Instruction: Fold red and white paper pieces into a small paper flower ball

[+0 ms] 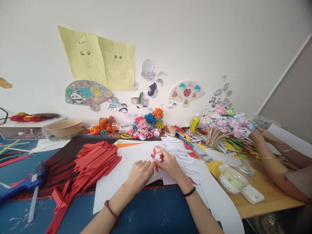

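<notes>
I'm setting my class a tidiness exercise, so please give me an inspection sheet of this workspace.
Surface: scuffed blue tabletop, partly under flat white paper.
Work pieces: small red-and-white paper piece; heaped red paper strips, left; white paper strips, right.
Clutter: blue plastic glue gun, left; clear, pale-labelled bottle, right.
Grip: right hand holds the piece; left hand curled at its edge.
Cables: nothing certain; thin black curve, far left, unidentifiable.
Surroundings: white wall with yellow paper drawings; another person's forearms, right.

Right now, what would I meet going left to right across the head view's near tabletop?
Blue glue gun, pile of red paper strips, left hand, red-and-white paper piece, right hand, labelled bottle, co-worker's sleeve.
</notes>
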`<state>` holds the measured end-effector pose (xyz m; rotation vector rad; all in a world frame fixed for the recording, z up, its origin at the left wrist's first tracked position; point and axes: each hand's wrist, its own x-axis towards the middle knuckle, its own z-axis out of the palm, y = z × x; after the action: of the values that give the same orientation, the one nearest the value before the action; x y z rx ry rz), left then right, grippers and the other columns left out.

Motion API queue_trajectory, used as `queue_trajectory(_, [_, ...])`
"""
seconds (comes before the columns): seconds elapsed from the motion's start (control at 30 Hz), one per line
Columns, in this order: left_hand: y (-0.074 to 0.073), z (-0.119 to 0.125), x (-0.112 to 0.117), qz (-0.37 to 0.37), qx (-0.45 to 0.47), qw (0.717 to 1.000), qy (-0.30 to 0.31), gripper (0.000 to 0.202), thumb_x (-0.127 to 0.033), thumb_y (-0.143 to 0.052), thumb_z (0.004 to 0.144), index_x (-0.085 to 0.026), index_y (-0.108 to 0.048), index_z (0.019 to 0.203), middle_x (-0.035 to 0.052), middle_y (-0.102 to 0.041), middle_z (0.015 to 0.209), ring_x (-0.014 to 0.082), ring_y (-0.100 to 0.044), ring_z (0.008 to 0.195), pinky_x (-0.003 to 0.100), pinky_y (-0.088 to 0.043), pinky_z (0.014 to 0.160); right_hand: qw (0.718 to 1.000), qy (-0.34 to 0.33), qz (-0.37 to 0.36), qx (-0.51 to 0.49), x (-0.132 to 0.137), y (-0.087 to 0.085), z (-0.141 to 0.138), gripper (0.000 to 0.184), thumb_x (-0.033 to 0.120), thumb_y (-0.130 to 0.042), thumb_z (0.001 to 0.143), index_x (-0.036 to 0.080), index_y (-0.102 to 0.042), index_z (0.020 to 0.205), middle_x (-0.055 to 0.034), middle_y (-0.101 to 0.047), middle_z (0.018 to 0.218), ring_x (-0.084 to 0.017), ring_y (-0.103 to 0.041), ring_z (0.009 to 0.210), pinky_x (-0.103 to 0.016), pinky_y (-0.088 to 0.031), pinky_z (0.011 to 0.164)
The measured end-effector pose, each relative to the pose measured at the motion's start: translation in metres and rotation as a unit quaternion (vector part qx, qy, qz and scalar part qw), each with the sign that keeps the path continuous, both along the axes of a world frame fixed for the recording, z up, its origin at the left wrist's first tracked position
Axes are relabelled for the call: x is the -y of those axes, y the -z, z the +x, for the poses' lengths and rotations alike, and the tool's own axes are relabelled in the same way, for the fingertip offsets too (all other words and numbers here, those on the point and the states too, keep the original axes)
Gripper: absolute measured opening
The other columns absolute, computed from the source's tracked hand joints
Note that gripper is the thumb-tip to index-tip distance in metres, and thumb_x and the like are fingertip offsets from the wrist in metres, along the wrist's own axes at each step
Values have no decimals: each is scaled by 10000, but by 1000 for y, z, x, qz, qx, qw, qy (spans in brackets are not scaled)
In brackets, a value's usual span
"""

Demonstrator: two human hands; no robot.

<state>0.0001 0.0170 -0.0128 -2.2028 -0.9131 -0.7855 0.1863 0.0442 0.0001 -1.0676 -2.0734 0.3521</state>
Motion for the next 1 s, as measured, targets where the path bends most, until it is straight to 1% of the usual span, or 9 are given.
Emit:
queue_trajectory(0.17, [1,-2,3,-21,22,999,-14,237,-113,-474,949,-192,-495,727,-23,-552,593,150,-507,490,318,-293,526,999,2,-16,-29,-6,6,1,556,415,-634,888,287,-452,1397,-68,-664,1232,-261,-630,1131,-404,-482,973])
queue_trajectory(0.27, [4,-4,3,-45,32,998,-27,233,-126,-465,966,-189,-526,751,-20,-573,591,154,-519,485,317,-289,526,998,13,-23,-63,-12,13,3,651,443,-729,809,288,-465,1383,-63,-675,1188,-260,-644,1075,-398,-498,937])
queue_trajectory(0.33, [3,-4,3,-58,28,998,-27,238,-169,-465,982,-190,-539,756,-18,-584,593,158,-542,498,313,-289,525,997,9,-24,-74,-16,15,4,647,409,-737,806,285,-465,1380,-54,-684,1148,-246,-653,1034,-387,-505,921])
queue_trajectory(0.43, [-2,-5,3,-99,12,995,-29,257,-310,-473,998,-190,-559,787,-7,-621,650,168,-591,553,299,-305,536,998,-1,-11,-56,-16,14,5,606,321,-701,834,282,-456,1387,-56,-670,1186,-245,-630,1093,-405,-477,976])
queue_trajectory(0.6, [-14,-8,4,-169,47,976,-130,223,-386,-490,990,-185,-573,1041,29,-672,900,175,-651,690,277,-347,557,999,-23,19,-30,-7,6,3,602,167,-620,820,291,-462,1387,-43,-655,1226,-228,-619,1119,-392,-474,1001])
queue_trajectory(0.67, [-15,-8,3,-184,30,972,-145,202,-357,-488,993,-182,-569,1052,35,-665,926,178,-654,713,277,-360,563,998,-38,29,-31,-5,5,1,619,125,-601,801,291,-468,1383,-36,-665,1208,-221,-626,1105,-386,-475,1006])
queue_trajectory(0.8, [-10,-6,1,-191,-32,974,-117,169,-195,-452,989,-189,-578,878,18,-638,811,185,-635,702,287,-379,582,997,-41,36,-45,-6,7,-1,640,98,-623,765,282,-488,1363,-38,-666,1217,-226,-625,1121,-387,-474,1021])
queue_trajectory(0.9, [-7,-6,1,-175,-47,978,-105,135,-150,-482,956,-190,-580,872,24,-631,814,191,-629,700,297,-392,583,997,-50,29,-56,-8,8,0,576,155,-650,810,278,-501,1352,-51,-647,1266,-236,-611,1165,-394,-472,1029])
queue_trajectory(1.0, [-7,-7,1,-166,-56,979,-109,112,-126,-504,932,-187,-584,883,28,-630,814,194,-629,697,301,-396,579,995,-70,31,-65,-10,8,1,417,276,-645,887,265,-556,1293,-70,-634,1287,-241,-593,1198,-396,-470,1027])
